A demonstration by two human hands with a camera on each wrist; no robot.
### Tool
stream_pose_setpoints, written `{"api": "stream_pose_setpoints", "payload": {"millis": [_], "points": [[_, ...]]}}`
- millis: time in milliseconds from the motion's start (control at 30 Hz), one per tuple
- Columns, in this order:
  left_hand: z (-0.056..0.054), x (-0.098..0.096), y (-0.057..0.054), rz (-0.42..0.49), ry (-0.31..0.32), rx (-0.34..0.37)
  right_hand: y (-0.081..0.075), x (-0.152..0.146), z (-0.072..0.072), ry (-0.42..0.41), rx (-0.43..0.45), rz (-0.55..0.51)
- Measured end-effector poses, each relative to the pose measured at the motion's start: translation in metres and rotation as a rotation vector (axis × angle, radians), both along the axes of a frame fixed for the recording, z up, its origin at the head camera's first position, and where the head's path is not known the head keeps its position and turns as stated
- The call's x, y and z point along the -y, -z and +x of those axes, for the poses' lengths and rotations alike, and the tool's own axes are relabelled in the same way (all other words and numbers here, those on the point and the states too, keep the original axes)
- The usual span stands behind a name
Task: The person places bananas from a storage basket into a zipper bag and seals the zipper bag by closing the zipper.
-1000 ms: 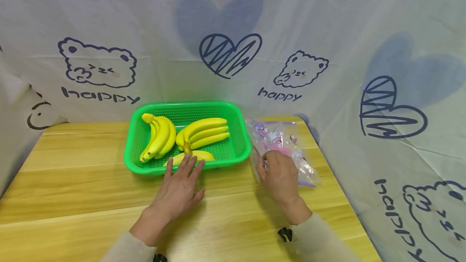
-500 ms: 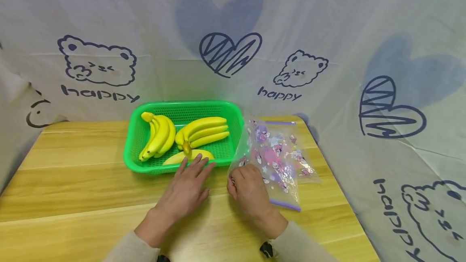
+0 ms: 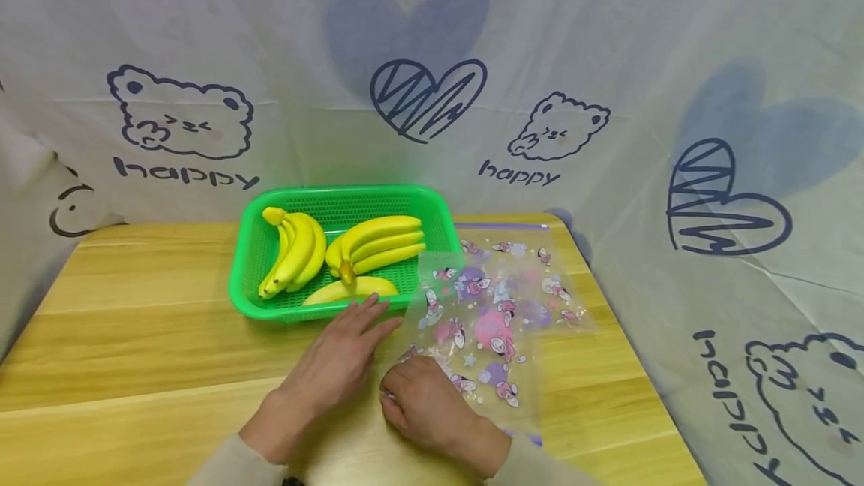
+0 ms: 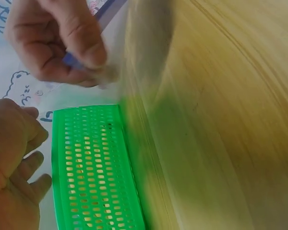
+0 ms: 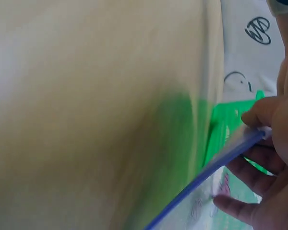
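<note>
My right hand (image 3: 432, 411) pinches the corner of a clear zip bag (image 3: 472, 321) printed with pink and purple cartoon figures. In the right wrist view the bag's purple zip strip (image 5: 197, 184) runs from between thumb and fingers. The bag overlaps the front right corner of a green basket (image 3: 243, 276). My left hand (image 3: 337, 358) is at the basket's front rim, fingers extended and nothing held. Inside the basket are a banana bunch (image 3: 297, 253) on the left, another bunch (image 3: 381, 242) on the right and a single banana (image 3: 351, 289) in front.
A second printed zip bag (image 3: 570, 313) lies flat on the wooden table (image 3: 135, 366), right of the basket and partly under the held bag. A white printed curtain (image 3: 304, 36) hangs behind the table and along its right side.
My right hand has drawn the upper zip bag leftward and toward me, uncovering more of the second bag. The left hand has shifted slightly right along the basket's rim; basket and bananas stay put.
</note>
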State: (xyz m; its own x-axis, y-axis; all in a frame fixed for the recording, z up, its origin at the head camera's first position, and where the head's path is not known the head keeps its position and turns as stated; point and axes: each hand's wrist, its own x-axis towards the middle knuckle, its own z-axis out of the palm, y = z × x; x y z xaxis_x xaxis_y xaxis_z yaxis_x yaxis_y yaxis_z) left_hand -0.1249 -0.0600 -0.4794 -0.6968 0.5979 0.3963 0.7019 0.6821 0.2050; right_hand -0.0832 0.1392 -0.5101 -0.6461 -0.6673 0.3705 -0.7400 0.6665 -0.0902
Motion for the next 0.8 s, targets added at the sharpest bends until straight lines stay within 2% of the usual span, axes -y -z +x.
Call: {"api": "stream_pose_setpoints", "payload": {"millis": [200, 267, 367, 567, 800], "points": [[0.003, 0.005, 0.002, 0.020, 0.021, -0.008, 0.005, 0.005, 0.012, -0.113, 0.186, 0.157], [0.004, 0.005, 0.004, 0.035, 0.011, 0.008, 0.005, 0.003, 0.013, -0.142, 0.234, 0.170], [0.006, 0.004, 0.006, 0.039, -0.012, 0.060, 0.004, -0.002, 0.013, -0.154, 0.265, 0.136], [0.011, -0.001, 0.015, -0.049, -0.017, 0.191, -0.002, -0.022, 0.008, -0.065, 0.214, 0.093], [0.016, 0.009, 0.018, -0.036, -0.052, 0.253, -0.008, -0.047, 0.000, 0.081, 0.066, 0.063]]}}
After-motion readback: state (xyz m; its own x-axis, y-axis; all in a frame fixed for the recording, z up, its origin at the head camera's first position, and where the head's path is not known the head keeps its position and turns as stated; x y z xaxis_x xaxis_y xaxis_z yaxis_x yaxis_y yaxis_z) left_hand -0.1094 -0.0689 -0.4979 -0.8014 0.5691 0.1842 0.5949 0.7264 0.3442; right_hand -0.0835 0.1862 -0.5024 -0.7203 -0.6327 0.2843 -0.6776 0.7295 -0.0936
